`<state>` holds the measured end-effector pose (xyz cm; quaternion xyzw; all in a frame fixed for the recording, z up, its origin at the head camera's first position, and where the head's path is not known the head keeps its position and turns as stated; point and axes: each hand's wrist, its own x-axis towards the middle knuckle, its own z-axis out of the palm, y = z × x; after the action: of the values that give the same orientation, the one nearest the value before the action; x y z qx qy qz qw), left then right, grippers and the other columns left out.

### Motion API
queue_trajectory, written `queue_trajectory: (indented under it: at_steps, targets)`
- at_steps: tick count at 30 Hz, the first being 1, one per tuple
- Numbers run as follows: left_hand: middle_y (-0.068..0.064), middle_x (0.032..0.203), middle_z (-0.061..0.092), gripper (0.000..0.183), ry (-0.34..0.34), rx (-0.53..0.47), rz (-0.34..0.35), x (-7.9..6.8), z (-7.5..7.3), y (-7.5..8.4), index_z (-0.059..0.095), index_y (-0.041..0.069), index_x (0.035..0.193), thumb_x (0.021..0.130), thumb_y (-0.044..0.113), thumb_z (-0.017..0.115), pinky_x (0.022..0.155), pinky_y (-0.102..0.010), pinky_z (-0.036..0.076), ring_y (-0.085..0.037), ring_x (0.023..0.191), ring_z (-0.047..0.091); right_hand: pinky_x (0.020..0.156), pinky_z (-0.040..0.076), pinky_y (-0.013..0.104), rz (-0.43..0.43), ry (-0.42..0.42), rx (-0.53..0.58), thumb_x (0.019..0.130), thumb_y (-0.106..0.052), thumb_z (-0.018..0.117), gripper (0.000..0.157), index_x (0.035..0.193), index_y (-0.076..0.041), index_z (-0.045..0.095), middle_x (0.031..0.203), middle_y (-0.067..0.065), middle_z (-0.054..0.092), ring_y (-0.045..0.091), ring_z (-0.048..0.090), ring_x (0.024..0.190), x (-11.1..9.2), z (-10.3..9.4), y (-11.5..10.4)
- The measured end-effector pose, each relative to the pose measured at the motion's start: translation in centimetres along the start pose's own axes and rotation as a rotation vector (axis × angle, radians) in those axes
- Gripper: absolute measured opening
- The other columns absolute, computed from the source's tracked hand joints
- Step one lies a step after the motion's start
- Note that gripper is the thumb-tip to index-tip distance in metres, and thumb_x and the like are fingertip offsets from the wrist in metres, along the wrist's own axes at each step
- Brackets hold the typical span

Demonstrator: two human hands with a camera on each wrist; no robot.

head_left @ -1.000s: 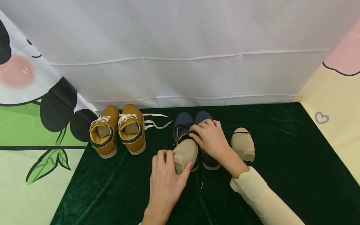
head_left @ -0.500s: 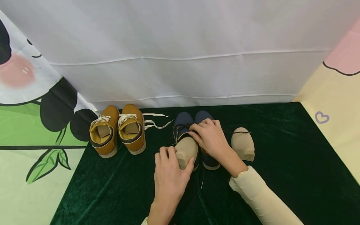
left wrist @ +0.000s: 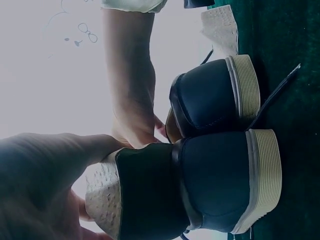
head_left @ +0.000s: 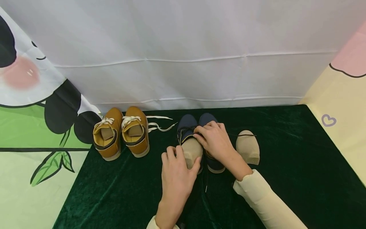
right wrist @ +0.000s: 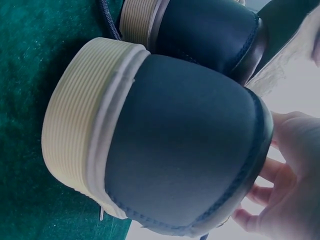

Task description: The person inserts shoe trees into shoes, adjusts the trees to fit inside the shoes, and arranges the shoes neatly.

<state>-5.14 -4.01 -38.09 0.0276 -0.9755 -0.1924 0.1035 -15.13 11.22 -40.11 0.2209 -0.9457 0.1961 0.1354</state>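
A beige moulded shoe insert (head_left: 191, 152) sits at the opening of the left navy shoe (head_left: 187, 122), its front end hidden inside. My left hand (head_left: 178, 175) grips the insert's rear end, thumb on the right side and fingers on the left. The left wrist view shows the insert (left wrist: 102, 197) rising tilted above the heel. My right hand (head_left: 215, 140) reaches across the right navy shoe (head_left: 206, 118), fingertips and thumb pinching at the left shoe's tongue and inner edge. Its curled fingers show beyond the right shoe's heel (right wrist: 185, 145) in the right wrist view.
A second beige insert (head_left: 247, 148) lies right of the navy shoes, with a dark lace (head_left: 246, 135) across it. Two tan shoes (head_left: 134, 133) with white laces (head_left: 158, 127) stand at left. A green velvet cloth (head_left: 120, 197) lies underneath; a white curtain (head_left: 183, 70) hangs behind.
My left hand has moved forward and right, sliding the insert deeper into the left navy shoe. The right hand has stayed in place. The head view has shifted slightly.
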Motion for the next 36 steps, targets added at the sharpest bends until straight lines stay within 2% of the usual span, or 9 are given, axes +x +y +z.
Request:
queue_trajectory:
  at_steps: [7, 13, 16, 22, 29, 36]
  targets:
    - [-0.02, 0.129, 0.054, 0.076, -0.023, -0.006, -0.005, -0.3, -0.2, -0.1, 0.057, 0.004, 0.129, 0.086, 0.063, 0.078, 0.089, -0.045, 0.054, -0.035, 0.108, 0.051, 0.099, 0.045, 0.055, 0.013, -0.01, 0.013, 0.104, -0.035, 0.065, 0.017, 0.112, -0.024, 0.076, 0.102, 0.0, 0.08, 0.03, 0.064, 0.113, 0.0, 0.0, 0.0]
    - [-0.017, 0.137, 0.049, 0.074, -0.148, -0.137, -0.068, -0.7, -1.2, -0.4, 0.056, 0.007, 0.138, 0.087, 0.054, 0.081, 0.095, -0.046, 0.05, -0.033, 0.115, 0.046, 0.099, 0.045, 0.055, 0.015, -0.001, 0.021, 0.103, -0.035, 0.066, 0.017, 0.111, -0.024, 0.076, 0.101, -0.001, 0.08, 0.03, 0.064, 0.114, -0.1, 0.1, 0.1]
    - [-0.015, 0.139, 0.049, 0.069, -0.18, -0.19, -0.068, -0.8, -1.6, -0.6, 0.055, 0.01, 0.142, 0.089, 0.047, 0.081, 0.098, -0.047, 0.05, -0.031, 0.118, 0.046, 0.098, 0.045, 0.054, 0.017, 0.005, 0.028, 0.103, -0.035, 0.066, 0.016, 0.11, -0.024, 0.076, 0.1, -0.001, 0.08, 0.03, 0.065, 0.113, -0.1, 0.2, 0.2]
    - [-0.013, 0.139, 0.051, 0.055, -0.17, -0.234, -0.023, -0.9, -1.9, -0.9, 0.056, 0.014, 0.139, 0.095, 0.038, 0.076, 0.1, -0.047, 0.05, -0.029, 0.119, 0.048, 0.098, 0.045, 0.055, 0.026, -0.009, 0.029, 0.103, -0.034, 0.066, 0.015, 0.11, -0.024, 0.076, 0.1, -0.001, 0.08, 0.03, 0.064, 0.113, 0.0, 0.1, 0.1]
    - [-0.01, 0.134, 0.053, 0.049, -0.149, -0.229, -0.005, -0.4, -1.6, -0.9, 0.058, 0.017, 0.135, 0.095, 0.039, 0.076, 0.097, -0.045, 0.051, -0.027, 0.117, 0.049, 0.099, 0.045, 0.055, 0.035, -0.023, 0.026, 0.103, -0.034, 0.066, 0.016, 0.111, -0.024, 0.076, 0.101, -0.001, 0.08, 0.03, 0.064, 0.113, 0.0, 0.0, 0.1]
    - [-0.009, 0.125, 0.058, 0.046, -0.076, -0.21, 0.041, 0.1, -0.8, -1.0, 0.062, 0.017, 0.126, 0.091, 0.042, 0.08, 0.089, -0.042, 0.052, -0.026, 0.109, 0.054, 0.099, 0.045, 0.055, 0.037, -0.025, 0.038, 0.103, -0.034, 0.067, 0.015, 0.111, -0.024, 0.075, 0.101, -0.001, 0.08, 0.03, 0.064, 0.114, 0.0, 0.1, 0.3]
